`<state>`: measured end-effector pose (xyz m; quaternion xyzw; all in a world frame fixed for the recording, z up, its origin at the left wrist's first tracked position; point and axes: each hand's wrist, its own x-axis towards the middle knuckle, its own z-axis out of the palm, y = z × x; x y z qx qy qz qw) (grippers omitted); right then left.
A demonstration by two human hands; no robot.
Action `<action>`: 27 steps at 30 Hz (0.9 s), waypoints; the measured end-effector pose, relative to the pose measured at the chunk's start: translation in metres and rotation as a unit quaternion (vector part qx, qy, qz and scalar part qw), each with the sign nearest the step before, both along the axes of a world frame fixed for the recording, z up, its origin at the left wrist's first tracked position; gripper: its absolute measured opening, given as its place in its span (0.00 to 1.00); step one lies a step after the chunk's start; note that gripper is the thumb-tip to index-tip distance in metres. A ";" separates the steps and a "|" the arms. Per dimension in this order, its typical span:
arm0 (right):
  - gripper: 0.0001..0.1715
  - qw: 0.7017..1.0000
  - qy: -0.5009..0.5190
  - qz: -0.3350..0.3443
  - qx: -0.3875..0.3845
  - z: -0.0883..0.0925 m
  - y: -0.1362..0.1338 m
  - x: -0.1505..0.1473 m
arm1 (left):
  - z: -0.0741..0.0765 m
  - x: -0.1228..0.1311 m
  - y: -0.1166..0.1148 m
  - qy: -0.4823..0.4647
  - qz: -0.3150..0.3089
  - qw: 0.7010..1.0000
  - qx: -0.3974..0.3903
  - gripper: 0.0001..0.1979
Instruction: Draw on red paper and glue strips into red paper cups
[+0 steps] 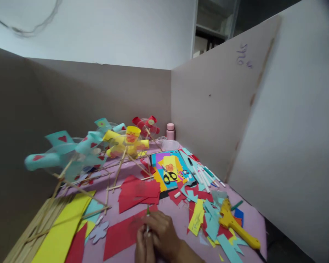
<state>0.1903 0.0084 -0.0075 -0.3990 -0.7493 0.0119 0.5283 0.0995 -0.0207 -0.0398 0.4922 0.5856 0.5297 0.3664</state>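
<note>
Low in the middle of the view, my right hand (163,228) is closed around a slim marker (148,210) whose green end sticks up past the fingers. My left hand (144,245) meets it from below, fingertips pinched at the marker's lower end. Under and beside the hands lies a flat red paper sheet (123,232). A stack of red paper pieces (138,191) sits just beyond it. To the left is a pale purple flower-shaped cutout (99,232).
Pinwheel models in light blue (63,153), yellow (126,142) and red (146,124) stand on stick frames. Scissors (170,177) rest on a decorated booklet (159,160). Markers (204,175), paper scraps (197,215) and a yellow glue gun (238,228) lie right. Partition walls (203,109) enclose the table.
</note>
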 end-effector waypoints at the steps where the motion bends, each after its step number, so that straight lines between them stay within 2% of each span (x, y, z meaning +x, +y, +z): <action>1: 0.15 1.000 0.013 0.009 0.003 -0.001 -0.004 0.000 | 0.003 0.002 -0.005 -0.010 -0.013 1.000 -0.002 0.25; 3: 0.20 0.999 0.050 -0.001 0.014 -0.005 -0.010 0.002 | 0.010 0.004 -0.011 -0.027 -0.013 1.000 0.001 0.26; 5: 0.25 0.995 0.086 -0.054 0.020 -0.009 -0.011 0.008 | 0.017 0.002 -0.013 -0.023 -0.031 0.999 0.007 0.25; 8: 0.19 0.990 0.037 -0.138 -0.011 -0.008 0.000 0.031 | 0.024 -0.001 -0.014 -0.016 -0.049 0.999 0.008 0.23; 10: 0.16 0.967 0.038 -0.245 -0.060 -0.003 0.010 0.055 | 0.026 -0.002 -0.014 -0.020 -0.054 0.998 0.006 0.23; 13: 0.15 0.947 0.029 -0.305 -0.098 0.006 0.019 0.089 | 0.027 -0.001 -0.014 -0.031 -0.065 0.997 0.005 0.23; 16: 0.14 0.945 0.008 -0.295 -0.139 0.009 0.020 0.101 | 0.026 0.001 -0.011 -0.036 -0.078 0.996 0.005 0.23; 20: 0.16 0.952 0.028 -0.243 -0.185 0.005 0.021 0.091 | 0.025 0.002 -0.008 -0.031 -0.091 0.995 0.004 0.24; 24: 0.13 0.949 0.110 -0.188 -0.226 0.006 0.022 0.084 | 0.024 0.001 -0.007 -0.027 -0.097 0.995 -0.005 0.24; 27: 0.05 0.935 0.200 -0.122 -0.265 0.011 0.022 0.079 | 0.022 0.001 -0.007 -0.036 -0.102 0.994 -0.005 0.23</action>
